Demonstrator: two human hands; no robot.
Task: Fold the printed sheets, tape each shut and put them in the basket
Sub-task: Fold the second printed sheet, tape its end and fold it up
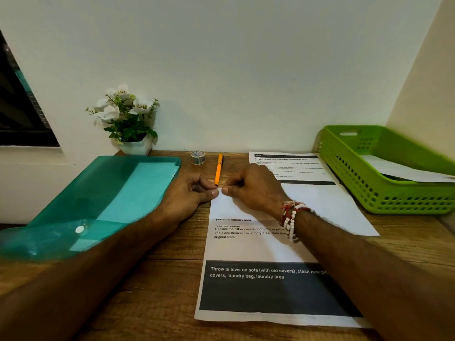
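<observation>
The green basket (369, 190) at the right holds a white paper (403, 171). The teal folder (73, 205) at the left has a pale page showing through it. The printed sheet (258, 249) lies on the table (160, 279) in front of the person. Its long axis runs toward the wall, the dark band is nearest, and the far end is folded over, blank side up. The left hand (189, 193) and right hand (253, 190) meet there, both pinching the fold's left corner.

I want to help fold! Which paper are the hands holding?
The nearest sheet, with the big dark band: the left hand and right hand pinch its top corner. The far sheet beside the basket lies untouched.
</observation>
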